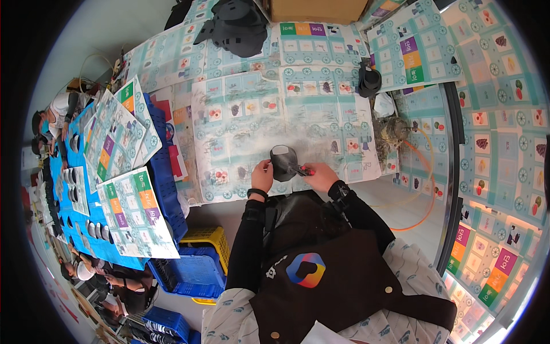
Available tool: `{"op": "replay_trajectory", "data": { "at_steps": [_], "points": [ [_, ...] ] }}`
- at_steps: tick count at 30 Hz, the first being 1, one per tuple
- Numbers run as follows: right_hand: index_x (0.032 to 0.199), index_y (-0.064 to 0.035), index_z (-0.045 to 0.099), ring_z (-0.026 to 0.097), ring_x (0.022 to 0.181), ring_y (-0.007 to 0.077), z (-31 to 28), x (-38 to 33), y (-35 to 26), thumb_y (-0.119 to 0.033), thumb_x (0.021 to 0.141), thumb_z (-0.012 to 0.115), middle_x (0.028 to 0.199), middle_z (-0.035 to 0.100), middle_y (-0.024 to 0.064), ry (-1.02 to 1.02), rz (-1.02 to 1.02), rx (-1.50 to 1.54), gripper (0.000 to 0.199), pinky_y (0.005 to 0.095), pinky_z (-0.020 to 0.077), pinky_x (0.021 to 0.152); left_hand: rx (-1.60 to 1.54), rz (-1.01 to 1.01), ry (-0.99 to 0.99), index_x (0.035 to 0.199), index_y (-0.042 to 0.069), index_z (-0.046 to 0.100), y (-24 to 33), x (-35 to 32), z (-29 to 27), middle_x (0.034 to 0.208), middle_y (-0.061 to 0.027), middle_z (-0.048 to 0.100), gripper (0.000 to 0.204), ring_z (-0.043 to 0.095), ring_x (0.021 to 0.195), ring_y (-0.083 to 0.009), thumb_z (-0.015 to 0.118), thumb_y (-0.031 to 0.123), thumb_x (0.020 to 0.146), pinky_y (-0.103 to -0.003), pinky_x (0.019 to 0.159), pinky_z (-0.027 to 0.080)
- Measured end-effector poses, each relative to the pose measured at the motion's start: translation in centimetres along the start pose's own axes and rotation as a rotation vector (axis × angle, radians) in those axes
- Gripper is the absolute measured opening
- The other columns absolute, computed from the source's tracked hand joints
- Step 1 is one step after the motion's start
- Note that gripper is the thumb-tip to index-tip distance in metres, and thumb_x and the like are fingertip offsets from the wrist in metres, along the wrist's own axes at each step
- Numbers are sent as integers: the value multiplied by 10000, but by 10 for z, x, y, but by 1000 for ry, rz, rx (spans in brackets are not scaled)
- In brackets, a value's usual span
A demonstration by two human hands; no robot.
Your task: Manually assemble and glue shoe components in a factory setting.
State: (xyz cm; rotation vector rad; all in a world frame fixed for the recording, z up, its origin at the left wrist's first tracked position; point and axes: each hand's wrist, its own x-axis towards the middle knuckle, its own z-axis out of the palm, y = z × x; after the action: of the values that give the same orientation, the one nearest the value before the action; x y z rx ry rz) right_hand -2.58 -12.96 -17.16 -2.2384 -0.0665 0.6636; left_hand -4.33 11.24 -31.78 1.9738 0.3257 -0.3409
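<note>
Just above the near edge of the paper-covered table, my two hands hold a dark grey, rounded, cup-like piece (285, 165) with a pale oval patch at its top; its exact kind is unclear. My left hand (262, 176) pinches the piece's left side between thumb and fingers. On the other side, my right hand (321, 177) is closed round a small tool with red handles (308, 171). The tool's dark tip touches or nearly touches the piece's lower right edge. The fingers hide much of the tool.
Printed sheets cover the worktable (240, 132), smudged with grey dust. A heap of dark pieces (238, 28) lies at the far side; another dark piece (369, 80) sits far right. An orange hose (427, 212) curves at right. Blue crates (197, 269) stand lower left; people work beyond.
</note>
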Motion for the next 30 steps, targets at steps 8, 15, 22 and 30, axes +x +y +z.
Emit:
{"op": "replay_trajectory", "data": {
  "at_steps": [8, 15, 22, 30],
  "points": [
    [1052, -63, 697, 627, 931, 449, -3, -5, -3, -206, 797, 616, 936, 683, 231, -62, 40, 1, 303, 495, 508, 805, -110, -57, 21, 1183, 40, 681, 8, -5, 1, 979, -150, 730, 305, 713, 867, -297, 607, 213, 943, -395, 769, 558],
    [1097, -71, 702, 627, 961, 437, 1, -11, -2, -201, 789, 636, 986, 688, 230, -53, 123, 104, 340, 472, 506, 829, -121, -27, 26, 1178, 41, 682, 12, -7, 2, 949, -144, 726, 301, 714, 838, -294, 625, 202, 931, -396, 751, 559],
    [1077, -83, 698, 620, 947, 443, 9, -14, 12, -212, 797, 610, 958, 684, 233, -147, 169, 131, 321, 490, 499, 818, -105, -9, 24, 1172, 31, 678, 15, -7, 1, 940, -144, 723, 311, 713, 827, -291, 645, 200, 913, -399, 735, 556],
    [1033, -73, 665, 624, 886, 455, -5, -11, 2, -231, 801, 621, 881, 677, 232, 135, 157, -67, 284, 533, 485, 751, -136, -8, 4, 1135, 3, 656, 37, -13, 5, 915, -138, 716, 323, 712, 816, -261, 703, 210, 891, -379, 718, 559]
  ]
}}
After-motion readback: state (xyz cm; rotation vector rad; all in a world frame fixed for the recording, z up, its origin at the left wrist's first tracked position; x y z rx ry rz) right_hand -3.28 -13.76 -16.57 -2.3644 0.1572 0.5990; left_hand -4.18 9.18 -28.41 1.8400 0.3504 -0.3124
